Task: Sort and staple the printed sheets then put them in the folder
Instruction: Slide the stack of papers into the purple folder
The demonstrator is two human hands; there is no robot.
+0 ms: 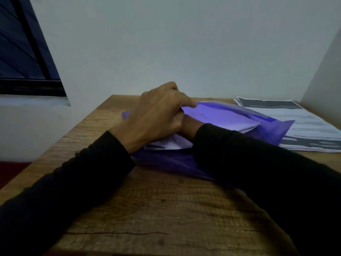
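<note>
A translucent purple folder [273,130] lies on the wooden table [166,209], a little past the table's centre toward twelve o'clock, with its upper flap lifted so that the mouth gapes toward the person. The left hand [156,115] sits at the folder's ten o'clock corner, knuckles up and fingers curled, with fingertips and thumb pinching the raised edge of the flap and holding it up off the lower leaf. Inside the opening a bundle of white printed sheets [221,119] shows, partly seen through the tinted plastic and partly bare at the near edge, where a corner of paper pokes out just below the left wrist. The right hand [188,126] goes in under the flap beside the left hand; only its wrist and heel show, the fingers being hidden behind the left hand and the plastic, so I cannot tell whether it is gripping the sheets or lying flat on them. Both forearms wear black sleeves [83,182] that run back toward six o'clock, the right one crossing over the lower leaf of the folder. At two o'clock from the folder, touching or slipped just under its far corner, a second stack of printed pages [304,122] with dark bands lies flat against the table's right edge. A dark window [24,52] stands in the pale wall at ten o'clock.
</note>
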